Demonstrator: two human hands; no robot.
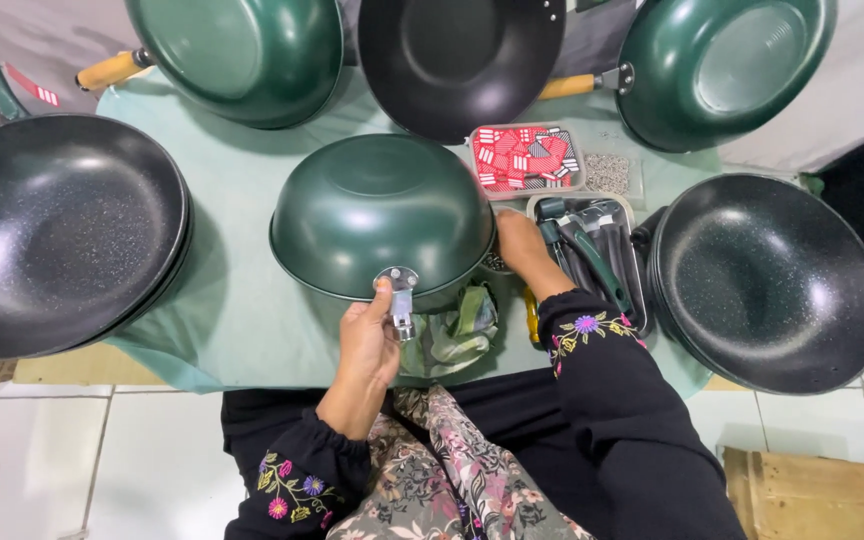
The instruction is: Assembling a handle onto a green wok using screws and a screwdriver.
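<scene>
While an upturned green wok (382, 215) sits bottom-up at the centre of the cloth-covered surface (242, 300), a seated person works at its near rim, seen from the single head view. The left hand (370, 335) is closed on a short metal handle bracket (399, 295), thumb pressed to the round plate where the bracket meets the pan wall; no wooden grip is on this wok yet. The right hand (522, 248) reaches behind the wok's right edge toward a tray of dark-green handles (592, 250), its fingers hidden by the pan, so whether it is curled or spread cannot be told.

Judging by what lies around, the job looks partway through. Two green woks at the far edge, one at the left (242, 50) and one at the right (722, 60), already carry pale wooden handles, while stacks of black speckled pans to the left (57, 230) and right (767, 280) and another black pan at the top (457, 55) show no such grips from this angle. A box of red-and-white tags (527, 158) and a small tray of what seem to be screws (607, 172) stand just behind the handle tray. Crumpled clear wrapping (457, 330) lies at the surface's near edge, beside the left hand.
</scene>
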